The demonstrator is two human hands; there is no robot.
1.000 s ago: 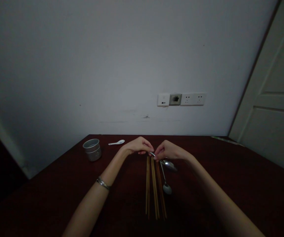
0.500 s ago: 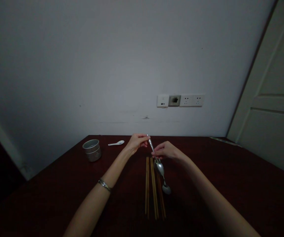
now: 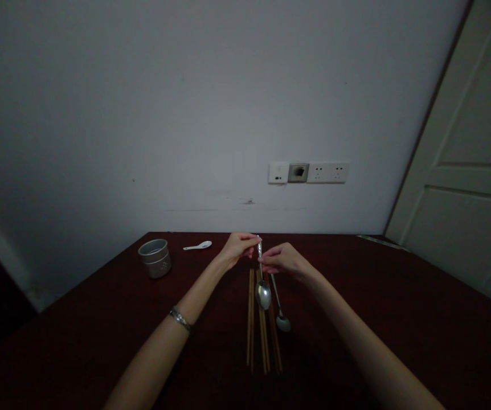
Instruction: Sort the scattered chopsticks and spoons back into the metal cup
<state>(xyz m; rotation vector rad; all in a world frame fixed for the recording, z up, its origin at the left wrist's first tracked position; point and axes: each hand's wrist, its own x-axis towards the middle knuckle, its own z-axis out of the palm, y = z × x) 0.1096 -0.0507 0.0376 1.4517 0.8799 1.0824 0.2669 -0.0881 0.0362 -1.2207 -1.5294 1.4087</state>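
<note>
A shiny metal spoon (image 3: 263, 296) hangs bowl-down over the chopsticks. My left hand (image 3: 239, 247) pinches the top end of its handle. My right hand (image 3: 283, 259) has its fingertips closed on the same handle lower down. Beneath lie several wooden chopsticks (image 3: 249, 324), side by side and pointing toward me. Just right of them a second metal spoon (image 3: 283, 323) rests on the table, its bowl toward me and the upper end of its handle hidden by my right hand.
On the dark red table (image 3: 348, 296), a grey metal cup-shaped holder (image 3: 155, 261) stands at the left. A white soup spoon (image 3: 198, 245) lies near the back edge. Behind is a wall with sockets (image 3: 309, 172); a pale door (image 3: 471, 171) is at the right.
The held spoon has swung left, from slanting over the other spoon to nearly straight over the chopsticks. My right fingers moved slightly left with it. The whole view has shifted a little.
</note>
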